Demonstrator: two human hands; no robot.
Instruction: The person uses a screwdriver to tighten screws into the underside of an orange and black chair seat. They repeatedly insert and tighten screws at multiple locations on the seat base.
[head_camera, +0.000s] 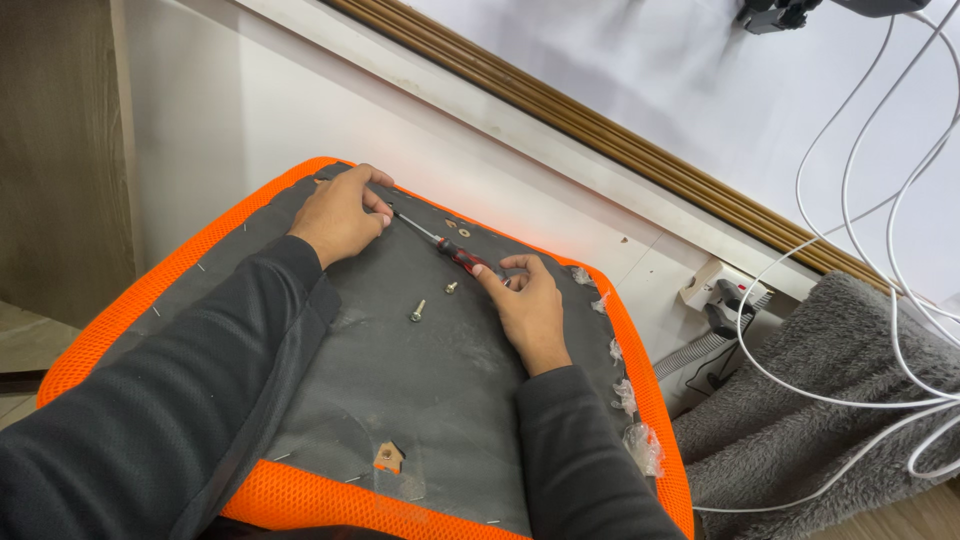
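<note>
Head view looks down on an upturned seat pad, grey fabric underneath with an orange mesh border, lying beside a white wall base. Both hands rest on the pad's far half.

A screwdriver lies between them. Its long axis runs on a slant: the thin metal shaft points toward the pad's far left corner, the red-and-black handle toward the near right. The left hand sits at the shaft end, fingers curled down loosely over the tip area near the far edge; whether it pinches the tip or something under it cannot be told. The right hand sits at the handle end, thumb and forefinger closed lightly on the handle's butt, the other fingers relaxed and half open on the fabric. So the handle is nearer the right hand and the tip nearer the left, with the tool bridging the gap.

A loose bolt and a smaller screw lie on the grey fabric just on the near side of the screwdriver, between the two forearms, closer to the right hand. Two washers lie just beyond the tool, toward the far edge.

Scraps of clear plastic hang along the pad's right edge. Off to the right lie a grey fleece blanket, white cables and a power strip.
</note>
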